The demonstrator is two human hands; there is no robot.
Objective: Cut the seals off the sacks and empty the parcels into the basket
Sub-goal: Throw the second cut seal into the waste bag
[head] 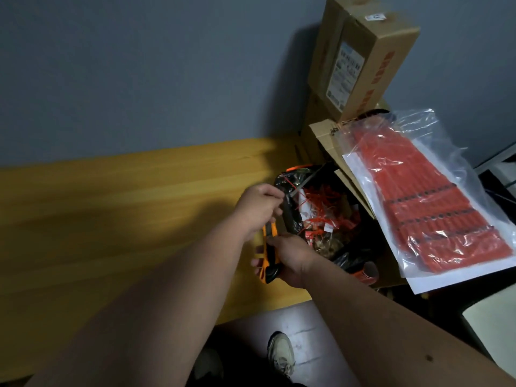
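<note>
My right hand (290, 259) grips the orange-and-black handle of a cutter (269, 254), which points up and away over the table's right end. My left hand (258, 209) is closed at the top of that tool, pinching at a thin red seal (290, 185) beside its grey blade (305, 180). The blade reaches over a bin lined with a black bag (293, 216). Inside the bin lie several cut red seals (324, 202) and bits of clear wrapping. No sack or basket is in view.
A yellow wooden table (125, 219) runs along a grey wall. Stacked cardboard boxes (360, 57) stand at the right. A clear plastic bag of new red seals (427, 199) lies on a white sheet over a box. My shoe (280, 353) is on the floor below.
</note>
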